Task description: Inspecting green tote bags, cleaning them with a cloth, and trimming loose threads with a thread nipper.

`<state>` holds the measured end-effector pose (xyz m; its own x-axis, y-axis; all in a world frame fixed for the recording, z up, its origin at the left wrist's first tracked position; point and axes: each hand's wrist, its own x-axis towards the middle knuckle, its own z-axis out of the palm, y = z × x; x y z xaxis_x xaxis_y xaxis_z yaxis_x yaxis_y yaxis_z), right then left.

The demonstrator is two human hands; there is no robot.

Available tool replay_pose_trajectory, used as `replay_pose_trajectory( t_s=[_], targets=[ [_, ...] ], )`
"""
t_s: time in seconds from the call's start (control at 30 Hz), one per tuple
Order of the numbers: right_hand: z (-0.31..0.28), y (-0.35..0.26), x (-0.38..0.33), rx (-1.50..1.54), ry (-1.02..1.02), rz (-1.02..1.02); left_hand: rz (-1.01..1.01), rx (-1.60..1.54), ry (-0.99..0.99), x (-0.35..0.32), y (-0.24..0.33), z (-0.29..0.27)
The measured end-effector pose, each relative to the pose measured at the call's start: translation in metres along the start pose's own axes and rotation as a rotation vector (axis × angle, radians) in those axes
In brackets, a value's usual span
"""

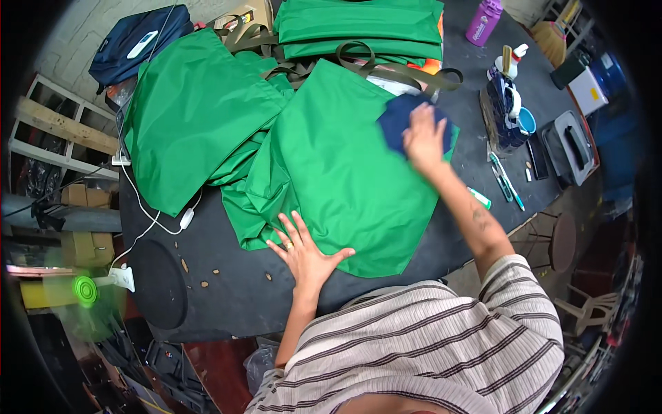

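Observation:
A green fabric bag (338,159) with dark olive straps (396,71) lies spread on the dark table in front of me. My left hand (303,254) rests open on the bag's near left edge, its fingers spread. Near the bag's far right corner, my right hand (424,141) lies on a dark blue cloth (395,131), pressing it against the green fabric. The right fingers are extended and somewhat apart; cloth and fingers are slightly blurred. A second green bag (207,103) overlaps to the left, with crumpled folds between the two.
Folded green bags (358,27) are stacked at the back. A purple bottle (484,24), a dark blue holder (502,114), toothbrush-like tools (507,183) and a grey case (569,148) stand right. A white cable (148,214) and a green fan (85,290) are left.

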<state>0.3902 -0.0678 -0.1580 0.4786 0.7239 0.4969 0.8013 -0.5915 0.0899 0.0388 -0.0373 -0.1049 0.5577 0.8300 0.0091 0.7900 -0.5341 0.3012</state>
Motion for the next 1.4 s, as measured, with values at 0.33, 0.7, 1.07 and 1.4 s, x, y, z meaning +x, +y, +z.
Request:
replay_pose_trajectory(
  t_s=[0.33, 0.7, 1.07, 1.4],
  targets=[
    [-0.043, -0.066, -0.017, 0.293, -0.308, -0.261, 0.007, 0.035, -0.025, -0.001, -0.004, 0.000],
    [0.026, -0.185, 0.070, 0.497, -0.017, -0.378, -0.028, 0.065, -0.036, -0.001, 0.001, -0.006],
    [-0.103, -0.120, -0.068, 0.672, -0.540, -0.602, -0.086, 0.081, -0.027, -0.003, 0.002, 0.000],
    [-0.049, 0.118, -0.023, 0.268, -0.007, -0.091, 0.072, -0.001, 0.263, -0.014, -0.008, 0.007]
  ],
)
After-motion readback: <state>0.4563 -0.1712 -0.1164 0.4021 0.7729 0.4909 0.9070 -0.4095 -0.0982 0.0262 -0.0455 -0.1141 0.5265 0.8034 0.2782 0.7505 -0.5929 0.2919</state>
